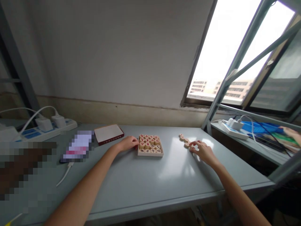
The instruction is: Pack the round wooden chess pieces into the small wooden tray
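A shallow white box (pixel 150 154) of round wooden xiangqi pieces (pixel 147 145) sits mid-table, with red and dark characters on the pieces' tops. My left hand (pixel 128 143) rests against the box's left side, fingers bent round its edge. To the right, a short slanting row of loose xiangqi pieces (pixel 181 137) lies on the table. My right hand (pixel 202 150) is at the near end of this row, thumb and fingers brought together at a xiangqi piece (pixel 187 145). My fingers partly hide what is between them.
A box lid (pixel 109 134) with a dark red side lies left of the box. Farther left are a lit phone (pixel 78 144) with a white cable and a power strip (pixel 49 127) with plugs. A bed-frame post (pixel 213 114) stands at the table's right; beyond it are another power strip and a blue tray (pixel 258 127).
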Tool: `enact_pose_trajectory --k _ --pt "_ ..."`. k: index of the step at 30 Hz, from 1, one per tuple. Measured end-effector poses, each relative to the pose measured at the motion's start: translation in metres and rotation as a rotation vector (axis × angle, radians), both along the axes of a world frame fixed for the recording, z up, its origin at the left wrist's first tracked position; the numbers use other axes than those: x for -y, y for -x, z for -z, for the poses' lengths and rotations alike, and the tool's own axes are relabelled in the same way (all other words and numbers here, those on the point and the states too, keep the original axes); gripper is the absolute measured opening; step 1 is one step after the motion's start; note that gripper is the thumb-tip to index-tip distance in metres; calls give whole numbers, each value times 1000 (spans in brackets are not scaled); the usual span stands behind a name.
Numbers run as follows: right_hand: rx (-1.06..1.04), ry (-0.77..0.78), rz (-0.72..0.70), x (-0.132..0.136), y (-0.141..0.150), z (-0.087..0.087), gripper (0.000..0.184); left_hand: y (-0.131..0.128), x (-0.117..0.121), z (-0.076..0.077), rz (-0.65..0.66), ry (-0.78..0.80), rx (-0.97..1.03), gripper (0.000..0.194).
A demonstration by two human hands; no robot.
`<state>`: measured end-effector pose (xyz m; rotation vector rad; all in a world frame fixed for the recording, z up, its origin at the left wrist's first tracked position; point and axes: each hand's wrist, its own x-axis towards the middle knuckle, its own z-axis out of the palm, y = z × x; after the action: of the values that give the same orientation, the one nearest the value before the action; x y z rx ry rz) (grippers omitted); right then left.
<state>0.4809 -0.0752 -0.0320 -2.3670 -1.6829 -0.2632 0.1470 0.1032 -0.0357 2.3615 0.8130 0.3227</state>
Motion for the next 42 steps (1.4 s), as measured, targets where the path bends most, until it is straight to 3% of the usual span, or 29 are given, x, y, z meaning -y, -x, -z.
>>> enact_pose_trajectory --k 5,10,16,20,23,26,28,30,33,35,38,40,42 --pt "58 -31 5 -9 15 -7 19 0 4 -2 -23 -2 12 30" --pt "-53 -24 -92 -21 34 -17 21 0 10 -8 -42 -17 -9 27" --pt "-215 -139 -456 -45 99 -25 23 0 10 -8 -39 -27 -17 29" --pt "-90 -65 -464 -59 141 -28 17 -1 10 -8 -46 -43 -23 28" --pt "-69 -48 -438 -61 150 -28 21 -1 10 -7 -44 -53 -35 28" --pt "-73 -105 -435 -53 133 -29 22 -1 9 -6 -42 -59 -40 27" --pt "-34 -171 -355 -41 109 -28 19 -2 8 -6 -53 -59 -40 27" --pt "54 -206 -161 -26 79 -25 19 -2 9 -7 -62 -52 -35 26" --pt "83 -62 128 -3 37 -15 21 -1 9 -7 -51 -33 -15 24" --pt "-13 8 124 7 18 -5 20 -1 9 -6 -46 -29 -6 25" --pt "-131 -59 12 11 3 7 22 -1 8 -4 -61 -30 0 27" --pt "-176 -102 -12 7 4 8 21 -1 8 -3 -66 -32 -1 27" --pt "-269 -46 -81 1 11 1 21 -2 7 -3 -65 -34 -11 26"
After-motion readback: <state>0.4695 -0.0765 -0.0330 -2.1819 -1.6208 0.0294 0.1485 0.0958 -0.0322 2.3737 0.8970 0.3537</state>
